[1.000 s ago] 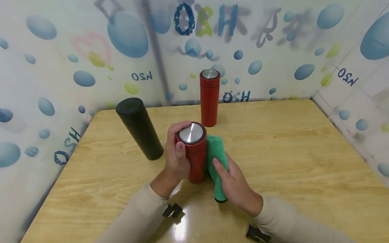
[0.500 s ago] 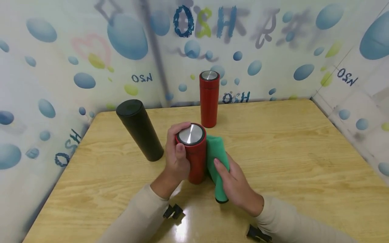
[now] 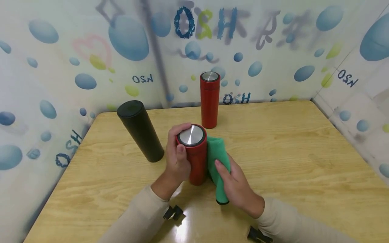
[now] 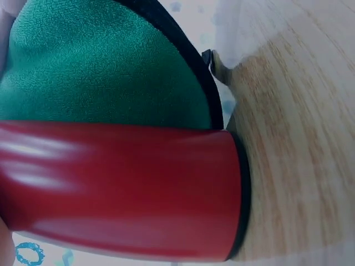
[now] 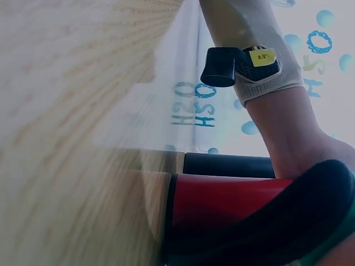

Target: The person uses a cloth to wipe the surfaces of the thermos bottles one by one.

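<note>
A red thermos bottle [image 3: 197, 165] with a silver-topped lid stands upright at the middle of the table. My left hand [image 3: 177, 163] grips its upper part from the left, thumb on the near side and fingers behind the lid. On the other side my right hand [image 3: 238, 185] holds a folded green cloth [image 3: 216, 152] with black edging, thumb on top. The cloth lies along the bottle's right flank. In the left wrist view the cloth [image 4: 105, 72] meets the side of the bottle [image 4: 122, 191], whose black-rimmed base is at the wood.
Left of the hands stands a black bottle [image 3: 141, 131]. A second red thermos bottle [image 3: 210, 104] stands behind the held one. The wooden table [image 3: 288, 148] ends at a wall [image 3: 258, 40] printed with blue drops. A black camera mount [image 3: 173, 212] sits by the left sleeve.
</note>
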A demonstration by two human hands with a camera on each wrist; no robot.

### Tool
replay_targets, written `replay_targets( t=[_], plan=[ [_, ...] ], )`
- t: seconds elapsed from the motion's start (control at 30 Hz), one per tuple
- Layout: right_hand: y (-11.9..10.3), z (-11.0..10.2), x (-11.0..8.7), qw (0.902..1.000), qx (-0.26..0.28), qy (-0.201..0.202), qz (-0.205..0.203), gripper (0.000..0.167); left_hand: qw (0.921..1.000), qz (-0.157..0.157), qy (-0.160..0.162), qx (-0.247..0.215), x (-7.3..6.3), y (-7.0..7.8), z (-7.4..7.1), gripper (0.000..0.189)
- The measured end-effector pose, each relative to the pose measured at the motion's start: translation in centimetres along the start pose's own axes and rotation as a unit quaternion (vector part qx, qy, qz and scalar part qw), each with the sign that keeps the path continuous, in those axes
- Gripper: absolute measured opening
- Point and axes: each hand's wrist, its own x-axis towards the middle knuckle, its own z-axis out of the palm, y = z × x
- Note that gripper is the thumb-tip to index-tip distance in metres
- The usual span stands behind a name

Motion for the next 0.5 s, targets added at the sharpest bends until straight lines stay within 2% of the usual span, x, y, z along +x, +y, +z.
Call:
replay_targets(
  t=[0.23,0.5],
  plan=[
    [0.2,-0.01,-0.36,0.9998,0.001,0.006,-0.018,0.047,1.0,-0.006,-0.005,-0.001,-0.16,-0.12,0.01,0.072],
    [0.24,0.04,-0.32,0.9998,-0.006,0.011,-0.018,0.046,1.0,0.0,-0.002,-0.004,-0.24,-0.28,0.0,0.071]
  ],
)
